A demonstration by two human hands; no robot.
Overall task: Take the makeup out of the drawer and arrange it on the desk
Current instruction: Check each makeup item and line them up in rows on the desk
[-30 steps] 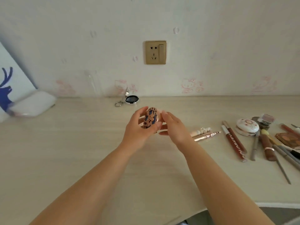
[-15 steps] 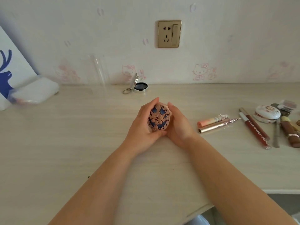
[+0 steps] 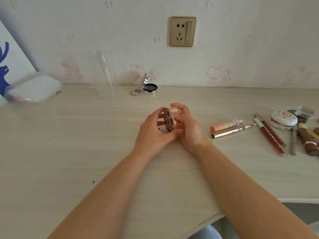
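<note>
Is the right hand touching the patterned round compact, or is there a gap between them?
Touching. In the head view, the right hand curls its fingers over the pink edge of the patterned round compact, with no gap; the left hand grips the opposite side.

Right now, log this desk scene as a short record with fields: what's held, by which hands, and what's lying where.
held item: round patterned compact, on edge above the desk
left hand: grips the compact
right hand: grips the compact
back of desk: open silver case with key ring
right of hands: peach tube, gold pen-shaped stick, red lip gloss, white floral compact
wall: gold socket
</note>
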